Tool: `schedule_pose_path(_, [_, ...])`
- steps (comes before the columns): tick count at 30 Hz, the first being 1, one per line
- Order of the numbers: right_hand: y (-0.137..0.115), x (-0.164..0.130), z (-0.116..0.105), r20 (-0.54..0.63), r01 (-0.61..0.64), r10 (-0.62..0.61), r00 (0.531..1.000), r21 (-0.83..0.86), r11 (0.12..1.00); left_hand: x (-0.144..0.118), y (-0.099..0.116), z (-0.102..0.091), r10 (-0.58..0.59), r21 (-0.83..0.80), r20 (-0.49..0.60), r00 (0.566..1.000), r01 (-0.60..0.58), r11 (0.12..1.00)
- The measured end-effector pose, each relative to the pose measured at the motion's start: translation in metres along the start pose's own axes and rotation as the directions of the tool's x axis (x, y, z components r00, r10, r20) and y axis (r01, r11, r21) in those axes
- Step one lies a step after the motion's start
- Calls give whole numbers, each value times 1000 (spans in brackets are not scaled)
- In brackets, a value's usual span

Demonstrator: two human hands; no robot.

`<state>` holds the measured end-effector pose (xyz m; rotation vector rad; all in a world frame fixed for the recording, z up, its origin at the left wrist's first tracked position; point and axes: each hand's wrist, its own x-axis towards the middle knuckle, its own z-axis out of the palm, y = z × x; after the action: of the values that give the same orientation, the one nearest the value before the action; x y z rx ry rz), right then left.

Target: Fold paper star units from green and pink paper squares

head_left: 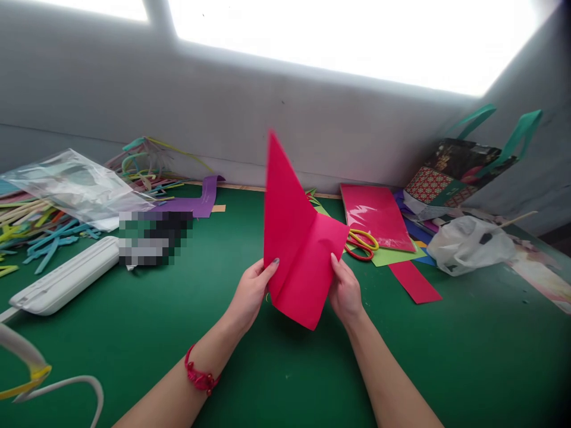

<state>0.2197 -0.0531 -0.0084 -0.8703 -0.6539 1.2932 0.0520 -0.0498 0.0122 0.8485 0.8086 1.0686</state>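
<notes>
A sheet of bright red paper [297,238] is held up above the green table, creased so that one part stands up to a point and the other tilts toward me. My left hand [252,288] pinches its lower left edge, the thumb on the front and the fingers behind. On the right edge, my right hand [345,291] grips the paper the same way. Just behind the paper's right side lie scissors [363,244] with yellow and red handles, their blades hidden.
A red paper pack [377,214] and a red strip [416,282] lie to the right, near a white plastic bag [470,244] and a patterned tote bag [450,172]. Leftward are a white power strip [66,276], purple paper [190,205], a clear bag [75,184] and several colourful strips [53,238].
</notes>
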Motion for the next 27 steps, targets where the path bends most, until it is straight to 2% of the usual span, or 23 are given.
schedule_pose_path(10, [-1, -3, 3, 8, -23, 23, 1000, 19, 1000, 6, -12, -6, 28, 147, 4, 1000, -29, 989])
schedule_pose_path(17, [-5, -4, 6, 94, -68, 62, 994, 62, 996, 5, -11, -4, 36, 168, -11, 999, -34, 985])
schedule_pose_path(21, [-7, -1, 6, 145, -46, 48, 988, -15, 999, 3, -6, -1, -9, 205, -43, 999, 18, 979])
schedule_pose_path(24, [-4, 1, 5, 143, 8, 9, 990, -116, 993, 1, -5, 1, -41, 159, 60, 997, 31, 987])
schedule_pose_path(27, [1, 1, 3, 165, -18, 45, 985, -164, 986, 4, -10, 2, -112, 112, 167, 979, 94, 989])
